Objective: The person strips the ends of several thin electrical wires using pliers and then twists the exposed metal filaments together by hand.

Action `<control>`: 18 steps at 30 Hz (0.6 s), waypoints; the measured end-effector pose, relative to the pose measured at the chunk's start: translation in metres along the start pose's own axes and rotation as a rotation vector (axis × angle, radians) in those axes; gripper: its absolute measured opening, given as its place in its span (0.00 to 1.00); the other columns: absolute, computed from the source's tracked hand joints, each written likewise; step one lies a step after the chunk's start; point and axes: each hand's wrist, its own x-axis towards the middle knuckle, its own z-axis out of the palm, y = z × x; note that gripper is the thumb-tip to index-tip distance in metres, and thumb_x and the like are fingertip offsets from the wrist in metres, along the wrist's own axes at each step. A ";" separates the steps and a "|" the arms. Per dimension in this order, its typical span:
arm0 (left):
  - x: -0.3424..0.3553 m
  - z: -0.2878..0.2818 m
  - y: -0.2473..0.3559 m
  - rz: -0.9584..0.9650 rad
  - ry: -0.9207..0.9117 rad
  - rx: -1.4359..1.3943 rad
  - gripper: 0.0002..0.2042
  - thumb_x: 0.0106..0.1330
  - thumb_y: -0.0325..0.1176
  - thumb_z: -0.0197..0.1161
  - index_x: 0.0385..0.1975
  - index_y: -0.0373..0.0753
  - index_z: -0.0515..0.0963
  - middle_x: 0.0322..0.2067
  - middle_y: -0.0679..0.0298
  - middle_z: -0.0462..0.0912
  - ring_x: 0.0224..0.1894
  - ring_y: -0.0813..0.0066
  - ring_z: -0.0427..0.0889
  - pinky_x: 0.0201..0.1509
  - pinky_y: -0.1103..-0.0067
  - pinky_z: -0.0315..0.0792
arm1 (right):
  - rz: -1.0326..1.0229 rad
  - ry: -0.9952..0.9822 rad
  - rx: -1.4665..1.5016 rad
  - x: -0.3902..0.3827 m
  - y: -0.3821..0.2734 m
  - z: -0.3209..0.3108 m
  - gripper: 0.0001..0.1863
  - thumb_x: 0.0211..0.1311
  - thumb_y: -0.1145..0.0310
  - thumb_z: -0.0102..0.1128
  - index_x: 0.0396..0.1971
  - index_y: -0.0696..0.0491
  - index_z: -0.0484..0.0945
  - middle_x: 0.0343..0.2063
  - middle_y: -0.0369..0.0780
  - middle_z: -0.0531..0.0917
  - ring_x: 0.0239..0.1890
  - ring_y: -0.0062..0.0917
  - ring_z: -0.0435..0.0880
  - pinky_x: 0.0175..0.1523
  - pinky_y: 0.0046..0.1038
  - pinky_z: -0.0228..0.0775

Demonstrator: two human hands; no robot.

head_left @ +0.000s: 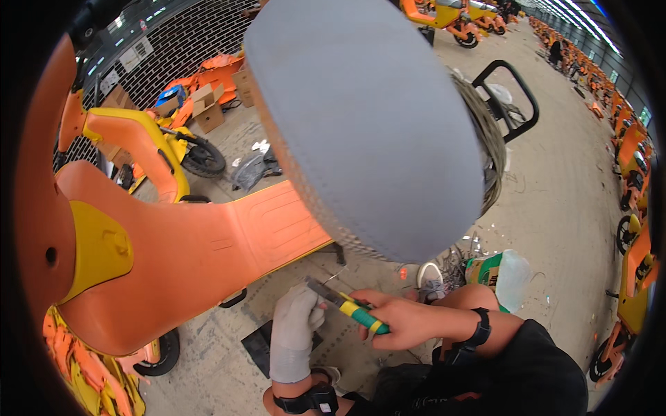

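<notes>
My right hand (381,319) is wrapped round the green-and-yellow handles of metal pliers (354,310), their jaws pointing up and left. My left hand (297,319), in a light grey glove, is curled at the pliers' jaws; what its fingers grip is hidden. A short thin strand (336,276) shows just past the jaws. Above both hands is a large grey padded scooter seat (368,118), with the orange scooter's footboard (263,222) to the upper left of them.
A yellow-orange scooter (125,121), cardboard boxes (207,107) and orange panels stand back left. More panels (90,367) lie lower left. A green-and-clear container (506,277) sits right of me. A concrete aisle (555,173) runs beside rows of scooters (628,263).
</notes>
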 end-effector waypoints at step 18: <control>-0.003 -0.007 0.001 0.080 -0.055 0.361 0.11 0.68 0.33 0.47 0.27 0.34 0.72 0.15 0.73 0.58 0.17 0.85 0.54 0.22 0.82 0.49 | 0.062 0.047 -0.047 -0.001 -0.008 -0.006 0.09 0.47 0.73 0.64 0.32 0.56 0.83 0.63 0.49 0.66 0.46 0.39 0.83 0.53 0.31 0.76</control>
